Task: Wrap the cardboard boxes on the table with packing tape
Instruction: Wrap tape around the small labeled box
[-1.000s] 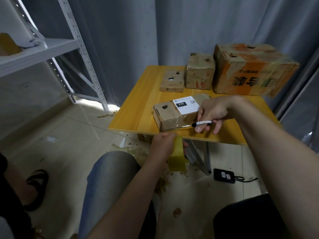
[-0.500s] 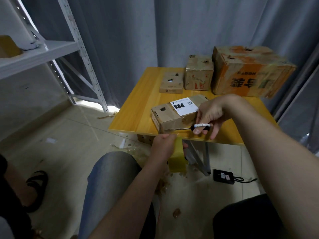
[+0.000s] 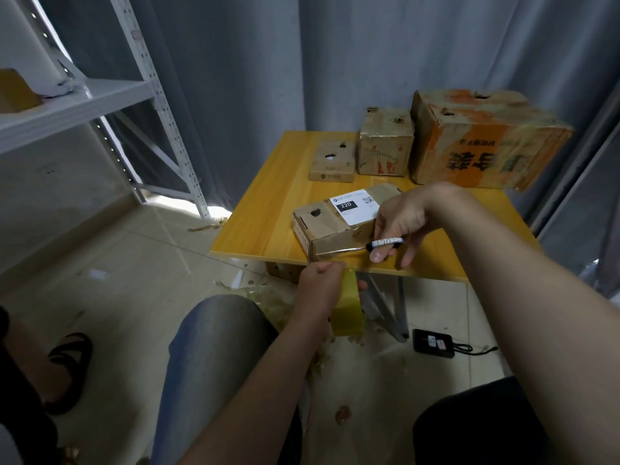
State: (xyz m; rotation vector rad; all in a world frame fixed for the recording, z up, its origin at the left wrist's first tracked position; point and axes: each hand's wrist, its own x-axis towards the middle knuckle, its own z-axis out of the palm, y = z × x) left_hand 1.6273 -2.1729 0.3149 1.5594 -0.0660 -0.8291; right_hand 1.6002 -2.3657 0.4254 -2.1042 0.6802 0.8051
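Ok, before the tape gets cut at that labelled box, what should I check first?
1. Roll held: left hand grips the tape roll below the table edge: ok.
2. Tool held: right hand pinches the cutter: ok.
3. Blade laid along the front of the labelled box: ok.
4. Tape taut from roll to box: cannot tell.
5. Holding fingers clear of the blade tip: cannot tell.
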